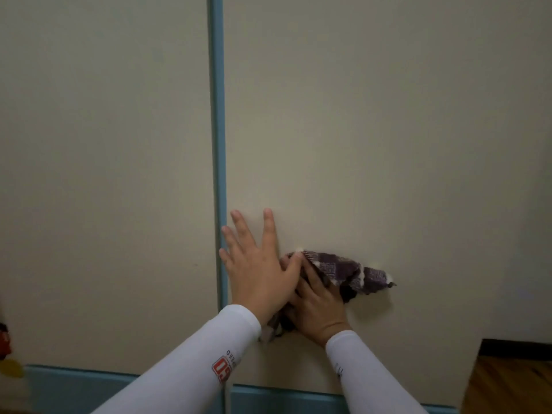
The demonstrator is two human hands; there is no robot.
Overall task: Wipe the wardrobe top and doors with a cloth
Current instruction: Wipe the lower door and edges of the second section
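Note:
The wardrobe has two cream doors, the left door point(104, 174) and the right door point(388, 130), parted by a blue vertical strip point(218, 130). My left hand point(260, 273) lies flat on the right door near the strip, fingers spread and straight, its thumb touching the cloth. A purple-and-white checked cloth point(352, 271) is bunched against the right door low down. My right hand point(319, 309) holds it there, the fabric folded over my fingers and a tail hanging below my left wrist. The wardrobe top is out of view.
A blue base trim point(74, 386) runs under the doors. Wooden floor point(513, 383) and a dark skirting show at the lower right past the wardrobe's edge. A red and yellow object point(7, 354) sits at the far left edge.

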